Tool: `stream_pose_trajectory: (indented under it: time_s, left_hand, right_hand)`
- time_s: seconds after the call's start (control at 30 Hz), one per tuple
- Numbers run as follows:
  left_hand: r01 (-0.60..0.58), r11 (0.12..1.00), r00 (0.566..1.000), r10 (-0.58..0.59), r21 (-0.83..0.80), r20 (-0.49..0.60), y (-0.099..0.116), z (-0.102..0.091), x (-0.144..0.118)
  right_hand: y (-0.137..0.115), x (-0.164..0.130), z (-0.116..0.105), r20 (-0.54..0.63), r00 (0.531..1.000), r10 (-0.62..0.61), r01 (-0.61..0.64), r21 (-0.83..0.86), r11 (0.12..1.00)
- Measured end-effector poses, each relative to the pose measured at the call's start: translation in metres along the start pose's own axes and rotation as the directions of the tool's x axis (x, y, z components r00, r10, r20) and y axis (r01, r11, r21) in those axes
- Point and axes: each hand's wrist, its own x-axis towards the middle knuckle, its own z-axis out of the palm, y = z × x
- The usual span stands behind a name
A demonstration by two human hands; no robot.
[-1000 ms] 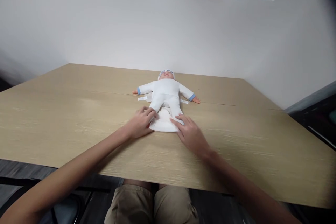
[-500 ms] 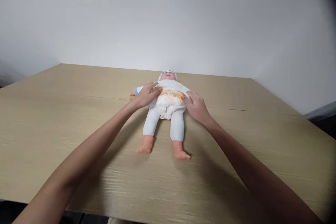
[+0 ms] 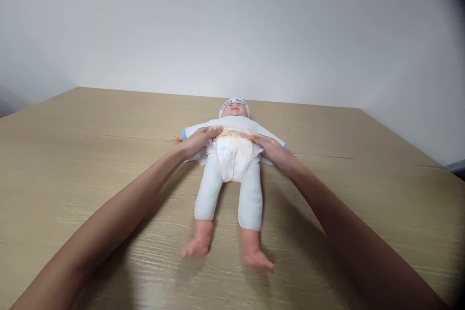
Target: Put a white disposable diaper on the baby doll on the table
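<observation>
A baby doll [image 3: 250, 193] lies on its back with its head away from me and its feet towards me. It wears a white top, white leggings and a printed headband [image 3: 233, 102]. Around its hips is a white diaper [image 3: 232, 157] with an orange-yellow waistband. My left hand [image 3: 201, 140] grips the diaper's left side at the waist, thumb on the band. On the other side, my right hand [image 3: 276, 151] holds it likewise, thumb on the band. Both hands' lower fingers are hidden around the doll's sides.
The doll rests on a wide wood-grain table [image 3: 109, 155] with seams running across it. A plain pale wall [image 3: 218, 29] stands behind the table's far edge.
The doll shows larger, its feet lower in the picture and both its arms spread into view. My hands stay at its waist, the right one flatter. The view has tipped down slightly.
</observation>
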Motion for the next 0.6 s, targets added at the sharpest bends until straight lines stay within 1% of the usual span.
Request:
stream_pose_trajectory:
  time_s: [0.1, 0.13, 0.2, 0.23, 0.3, 0.37, 0.4, 0.43, 0.5, 0.57, 0.6]
  left_hand:
    - [0.124, 0.992, 0.988, -0.123, -0.012, 0.092, 0.005, 0.007, -0.031]
    - [0.149, 0.989, 0.983, -0.147, -0.018, 0.113, 0.007, 0.010, -0.041]
    - [0.176, 0.984, 0.974, -0.172, -0.014, 0.145, 0.010, 0.015, -0.058]
    - [0.166, 0.986, 0.976, -0.164, -0.002, 0.146, 0.012, 0.018, -0.065]
    - [0.106, 0.993, 0.989, -0.111, 0.054, 0.093, 0.014, 0.022, -0.074]
    - [0.057, 0.985, 0.998, -0.052, 0.162, -0.033, 0.014, 0.024, -0.078]
    - [0.047, 0.970, 0.994, -0.023, 0.237, -0.104, 0.015, 0.023, -0.078]
    - [0.046, 0.948, 0.987, 0.007, 0.316, -0.163, 0.015, 0.022, -0.078]
    - [0.033, 0.891, 0.967, 0.086, 0.453, -0.241, 0.017, 0.019, -0.076]
    - [0.001, 0.842, 0.943, 0.179, 0.540, -0.281, 0.022, 0.019, -0.076]
    - [-0.019, 0.820, 0.930, 0.225, 0.572, -0.291, 0.025, 0.021, -0.077]
  right_hand:
    - [-0.010, -0.036, 0.000, 0.015, 1.000, -0.004, 0.004, -0.021, 1.000]
    - [-0.013, -0.048, -0.001, 0.026, 1.000, 0.003, -0.003, -0.032, 0.999]
    - [-0.016, -0.069, -0.004, 0.062, 0.998, 0.021, -0.017, -0.061, 0.998]
    - [-0.017, -0.077, -0.005, 0.072, 0.997, 0.023, -0.017, -0.083, 0.996]
    - [-0.014, -0.087, -0.010, 0.041, 0.999, 0.003, 0.002, -0.131, 0.991]
    - [-0.009, -0.092, -0.014, -0.039, 0.999, -0.037, 0.030, -0.172, 0.985]
    - [-0.007, -0.094, -0.016, -0.087, 0.995, -0.054, 0.037, -0.185, 0.982]
    - [-0.005, -0.096, -0.018, -0.134, 0.989, -0.068, 0.042, -0.191, 0.981]
    - [-0.003, -0.104, -0.023, -0.219, 0.970, -0.104, 0.051, -0.237, 0.970]
    - [0.000, -0.116, -0.027, -0.277, 0.948, -0.156, 0.051, -0.351, 0.935]
    - [0.003, -0.123, -0.028, -0.285, 0.941, -0.184, 0.049, -0.423, 0.905]
